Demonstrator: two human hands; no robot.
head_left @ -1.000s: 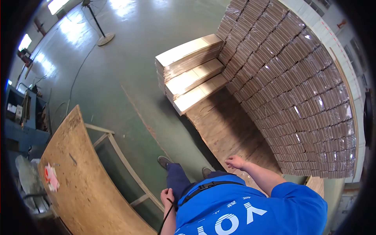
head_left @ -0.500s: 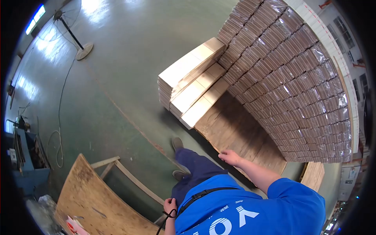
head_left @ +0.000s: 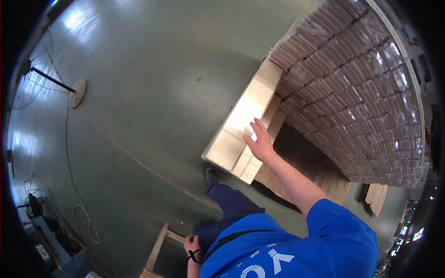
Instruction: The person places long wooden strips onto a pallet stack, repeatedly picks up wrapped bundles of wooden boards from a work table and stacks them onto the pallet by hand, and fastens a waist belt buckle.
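Note:
My right hand (head_left: 260,143), fingers spread, reaches over the stepped stacks of pale, flat, long panels (head_left: 238,113). It holds nothing; whether a fingertip touches the top panel I cannot tell. The panels rest at the far end of a wooden board (head_left: 331,173) and lie against a tall stack of brown, plastic-wrapped bundles (head_left: 345,88). Down beside my thigh hangs my left hand (head_left: 192,244), its fingers loosely curled and partly turned away, with nothing visible in them. A dark band circles that wrist.
A standing fan's round base (head_left: 78,94) is at the far left, its cable trailing along the green floor (head_left: 153,92). A blue bin (head_left: 60,245) with items stands at lower left. A wooden frame (head_left: 157,245) is close to my left hand. Another wooden piece (head_left: 377,197) lies at right.
My right hand has gone from above the wooden board's edge to over the pale panels, and its fingers have spread. The view has turned and come nearer to the panels.

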